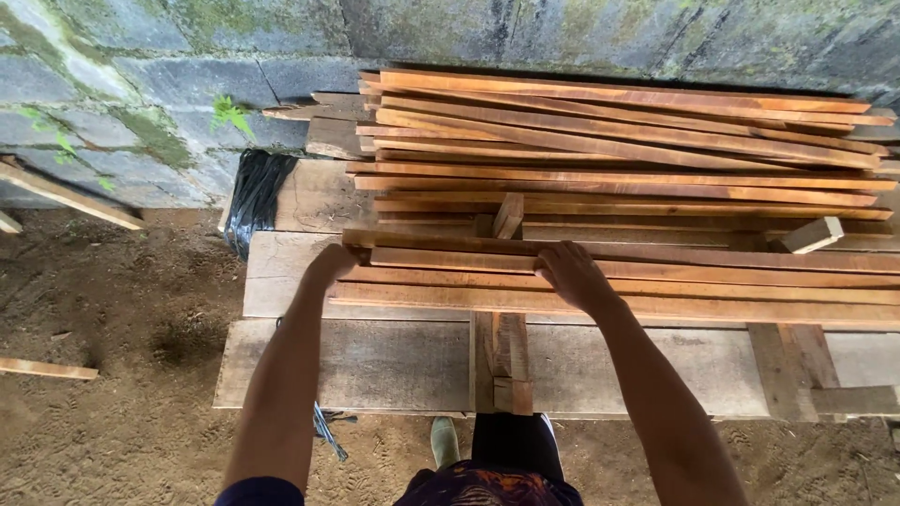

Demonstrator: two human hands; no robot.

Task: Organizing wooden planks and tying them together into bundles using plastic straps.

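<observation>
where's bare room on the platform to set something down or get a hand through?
Free: the grey near board between the near slats and the front edge, left of the centre post; also right of it, up to the cross pieces. Crowded: the slat pile by the wall, and the near slats under the left hand and right hand.

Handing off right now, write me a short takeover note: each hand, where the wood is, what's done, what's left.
Left hand: curled over the left end of the front row of slats, grip closed on it.
Right hand: palm down on the same slats, further along, fingers over the far edge.
Wood: long reddish slats lie side by side across wide grey planks; a bigger loose pile of slats sits behind, against the block wall. A short block lies at right.
Done: front slats lie flat and roughly aligned.
Left: rear pile is uneven, with several slats lying crooked.
</observation>
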